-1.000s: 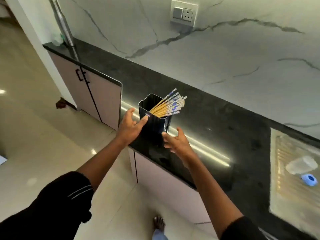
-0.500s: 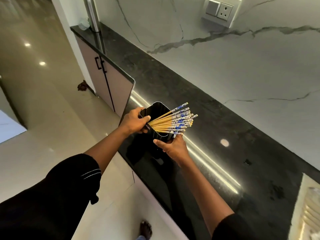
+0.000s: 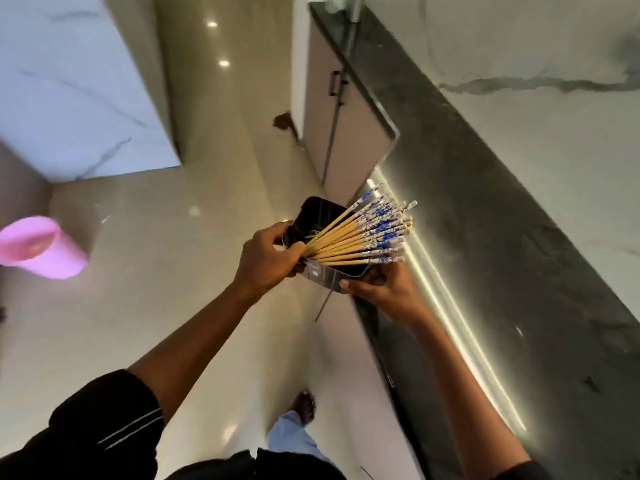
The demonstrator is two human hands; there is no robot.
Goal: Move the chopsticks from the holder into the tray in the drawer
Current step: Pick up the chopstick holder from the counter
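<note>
The black chopstick holder [image 3: 320,216] is off the counter, held in the air over the floor beside the counter edge. Several wooden chopsticks [image 3: 360,237] with blue-and-white tops fan out of it toward the right. My left hand [image 3: 268,258] grips the holder's near left rim. My right hand [image 3: 384,289] clasps its lower right side from underneath. No drawer or tray is in sight.
The black stone counter [image 3: 485,220] runs along the right under a marble wall, with cabinet doors [image 3: 332,109] below it. A pink bin [image 3: 41,249] stands on the glossy floor at the left. My foot [image 3: 303,405] is on the floor below.
Both hands closed on the holder and lifted it off the counter, out over the floor to the left. The view swung left and down.
</note>
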